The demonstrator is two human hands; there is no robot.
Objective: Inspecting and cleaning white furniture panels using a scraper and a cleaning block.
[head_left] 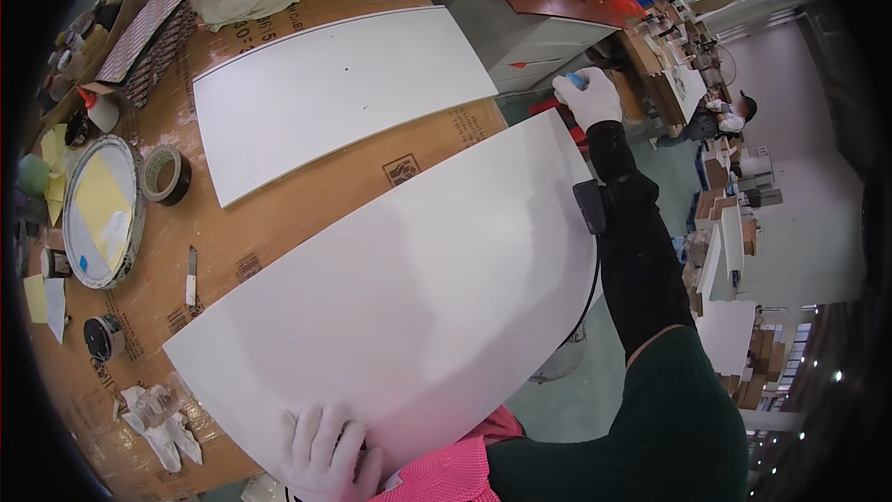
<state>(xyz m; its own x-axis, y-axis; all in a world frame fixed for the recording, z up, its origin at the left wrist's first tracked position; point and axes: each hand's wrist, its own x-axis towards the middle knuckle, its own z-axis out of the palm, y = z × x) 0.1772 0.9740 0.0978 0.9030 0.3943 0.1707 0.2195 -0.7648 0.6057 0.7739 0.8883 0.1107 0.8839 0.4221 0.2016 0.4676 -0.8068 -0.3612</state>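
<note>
A large white panel [400,288] lies slanted in front of me, partly over the cardboard-covered table. My left hand [325,451], in a white glove, rests on the panel's near end, with its fingers laid over the surface and the thumb on top too. My right arm stretches out past the panel's far right corner. At its end my gloved right hand [593,100] is closed around a small blue thing [577,81], mostly hidden by the fingers. A second white panel [344,84], with a few small dark holes, lies flat beyond the first.
On the left of the table [279,232] are a utility knife [191,276], a tape roll [166,175], a round lid [137,223] with yellow paper, a black jar [104,337] and loose gloves [165,432]. A cloth [243,0] lies at the back. Another person [715,119] works at the far right.
</note>
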